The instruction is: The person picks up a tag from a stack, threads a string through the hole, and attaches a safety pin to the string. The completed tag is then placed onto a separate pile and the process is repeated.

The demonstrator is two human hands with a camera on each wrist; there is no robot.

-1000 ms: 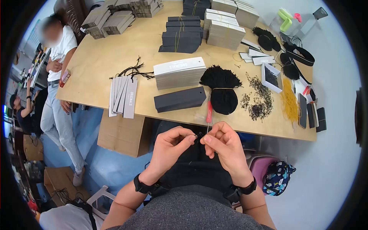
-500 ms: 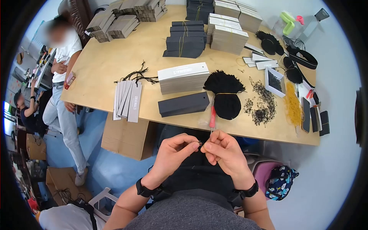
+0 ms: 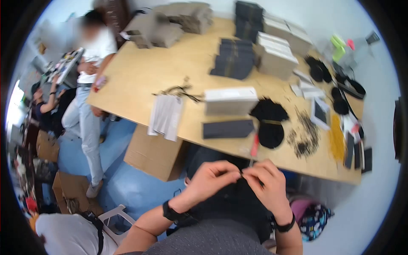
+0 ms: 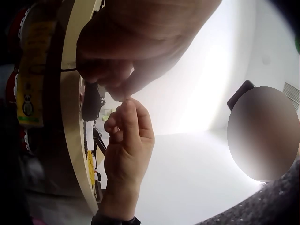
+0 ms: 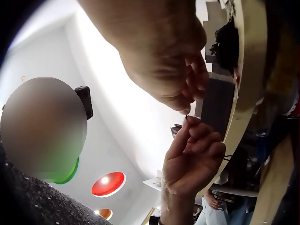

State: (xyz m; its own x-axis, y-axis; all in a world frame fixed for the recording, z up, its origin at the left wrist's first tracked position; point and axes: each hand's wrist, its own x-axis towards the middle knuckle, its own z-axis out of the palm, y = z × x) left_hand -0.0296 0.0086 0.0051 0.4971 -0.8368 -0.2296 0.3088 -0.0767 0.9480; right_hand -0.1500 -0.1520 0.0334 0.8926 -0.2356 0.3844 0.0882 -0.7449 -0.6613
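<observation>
Above the lap, just off the table's front edge, my left hand (image 3: 214, 180) and right hand (image 3: 267, 185) meet at the fingertips. Each pinches between thumb and forefinger. A tiny dark piece (image 5: 186, 117) shows where the fingertips come together; its kind cannot be told. A thin black cord (image 5: 228, 157) sticks out from my left hand. On the table beyond lie a red-handled tool (image 3: 255, 145), a bundle of black cords (image 3: 270, 135) tied with a yellow band, a dark stack of tags (image 3: 227, 129) and a white stack of tags (image 3: 230, 102).
White tags with black cords (image 3: 165, 117) lie at the table's left edge. Right of the cord bundle are scattered small black pins (image 3: 304, 136), a white box (image 3: 319, 114) and yellow rubber bands (image 3: 337, 138). Another person (image 3: 95, 55) stands at the left. A cardboard box (image 3: 153, 151) sits below the table.
The head view has swung, so the table and both hands appear farther right and lower. The hands stay together at the fingertips, the gap between them now smaller.
</observation>
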